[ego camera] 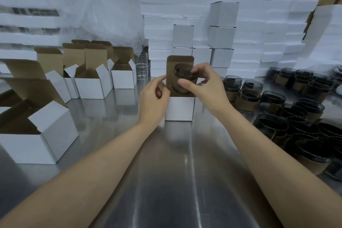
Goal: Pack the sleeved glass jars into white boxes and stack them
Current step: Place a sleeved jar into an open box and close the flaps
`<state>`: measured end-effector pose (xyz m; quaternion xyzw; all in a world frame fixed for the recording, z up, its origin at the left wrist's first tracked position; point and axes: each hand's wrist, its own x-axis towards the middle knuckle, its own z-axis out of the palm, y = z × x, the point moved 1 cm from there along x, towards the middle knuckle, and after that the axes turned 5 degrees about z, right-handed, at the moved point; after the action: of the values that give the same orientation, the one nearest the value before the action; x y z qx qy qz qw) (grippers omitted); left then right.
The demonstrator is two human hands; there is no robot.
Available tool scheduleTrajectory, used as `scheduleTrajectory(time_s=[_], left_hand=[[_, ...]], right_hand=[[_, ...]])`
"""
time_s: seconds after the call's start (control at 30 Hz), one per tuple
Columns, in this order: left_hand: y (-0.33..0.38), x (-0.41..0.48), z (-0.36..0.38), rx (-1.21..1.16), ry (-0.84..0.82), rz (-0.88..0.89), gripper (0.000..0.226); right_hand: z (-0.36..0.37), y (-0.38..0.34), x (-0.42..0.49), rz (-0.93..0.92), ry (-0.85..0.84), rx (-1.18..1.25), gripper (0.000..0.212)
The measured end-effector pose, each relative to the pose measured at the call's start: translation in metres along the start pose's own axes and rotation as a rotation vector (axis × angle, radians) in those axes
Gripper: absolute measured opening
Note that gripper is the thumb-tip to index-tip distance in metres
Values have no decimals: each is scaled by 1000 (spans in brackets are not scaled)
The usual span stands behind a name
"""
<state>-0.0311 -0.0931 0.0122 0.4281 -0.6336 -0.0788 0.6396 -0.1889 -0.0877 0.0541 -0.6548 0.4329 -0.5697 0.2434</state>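
Your right hand (201,83) grasps the sleeved jar (182,77) by its rim, thumb on the near side and fingertips on the far side. This lets the jar hang upright and leaves its body free to pass into the opening. The jar is at the mouth of the white box (179,107), between the flaps; how deep it sits is hidden by your hands.

Your left hand (154,96) appears to pinch the left side flap (164,87) and hold it outward. This opens the mouth fully and steadies the box on the steel table (166,163). The lid flap (180,60) stands upright behind the jar, out of the insertion path.

Judged step: insertion; closure is not yet done.

The jar supply (277,109) lies at your right, near the gripping hand. The open boxes (92,83) stand at your left, near the flap hand. The closed boxes (222,39) are stacked behind the work point, so a finished box should need only a forward placement.
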Motion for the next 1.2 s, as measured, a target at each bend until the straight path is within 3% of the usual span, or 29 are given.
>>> scheduleTrajectory(time_s=[0.23, 0.43, 0.53, 0.63, 0.7, 0.77, 0.9, 1.03, 1.2], left_hand=[[3, -2, -1, -14, -33, 46, 11], [1, -1, 1, -69, -37, 39, 9], [-2, -2, 0, -160, -7, 9, 19], [-8, 1, 0, -130, 28, -133, 26], [-13, 5, 3, -122, -66, -280, 29], [-16, 6, 6, -178, -229, -385, 30], [-11, 1, 5, -252, -424, -403, 46], [-12, 2, 4, -218, -427, -368, 38], [-7, 5, 7, -429, -335, -454, 21]], right_hand=[[5, 7, -3, 37, -101, -258, 26], [7, 12, -1, 57, -148, -392, 25], [11, 21, -5, 131, 140, 49, 23], [21, 36, -9, 414, 395, 561, 19], [26, 46, -8, 591, 380, 719, 30], [27, 51, -6, 682, 332, 700, 27], [28, 47, -7, 650, 135, 650, 34], [28, 42, -9, 571, -8, 619, 47], [25, 37, -8, 462, -80, 536, 35]])
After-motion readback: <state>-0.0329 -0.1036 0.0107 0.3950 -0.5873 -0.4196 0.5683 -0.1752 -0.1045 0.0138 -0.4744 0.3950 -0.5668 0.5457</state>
